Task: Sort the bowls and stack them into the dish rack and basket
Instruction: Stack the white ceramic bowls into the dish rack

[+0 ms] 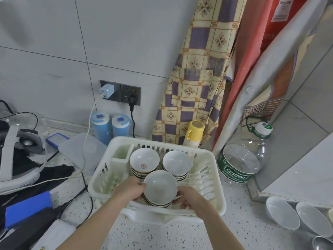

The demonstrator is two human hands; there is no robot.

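A white plastic dish rack stands on the speckled counter. Inside it are three stacks of white bowls. The back left stack has a red mark inside its top bowl, and the back right stack is plain. My left hand and my right hand grip the front stack from both sides, just inside the rack's front edge. Two more white bowls lie tilted on the counter at the lower right, next to a metal bowl.
A large empty water bottle lies right of the rack. A yellow-capped bottle and two blue canisters stand behind it. Cables, a headset and blue devices crowd the left counter. Aprons hang on the wall.
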